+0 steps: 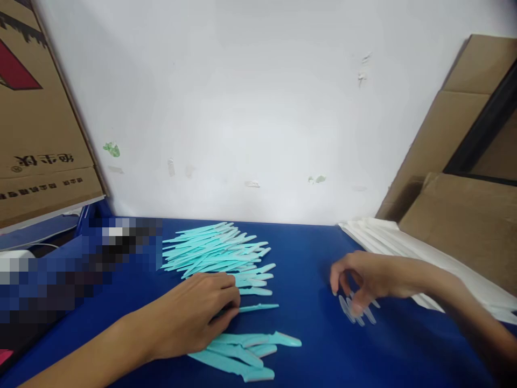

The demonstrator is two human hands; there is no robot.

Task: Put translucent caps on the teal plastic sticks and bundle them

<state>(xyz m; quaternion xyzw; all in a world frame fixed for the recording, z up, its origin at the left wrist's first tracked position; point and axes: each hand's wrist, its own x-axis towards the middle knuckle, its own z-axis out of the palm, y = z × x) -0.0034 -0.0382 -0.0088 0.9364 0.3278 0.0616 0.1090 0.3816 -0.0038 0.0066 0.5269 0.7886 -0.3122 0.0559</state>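
Observation:
My left hand (210,307) is closed around a turquoise eyebrow razor (260,307), whose blade end points right out of the fingers. Beyond that hand spreads a heap of similar turquoise razors (214,250), some partly covered by the fingers. On the near side, several more razors (242,353) lie in a loose bunch. Over on the right, my right hand (359,280) hovers above several small clear plastic caps (357,312). Its thumb and forefinger are apart, slightly smeared by motion, with the thumb over the caps.
All this lies on a blue tabletop (299,258) against a white wall (250,108). White sheets or bags (388,237) are stacked at the right, beside a cardboard box (464,226). Another printed box (44,134) stands at the left, above a pixelated patch.

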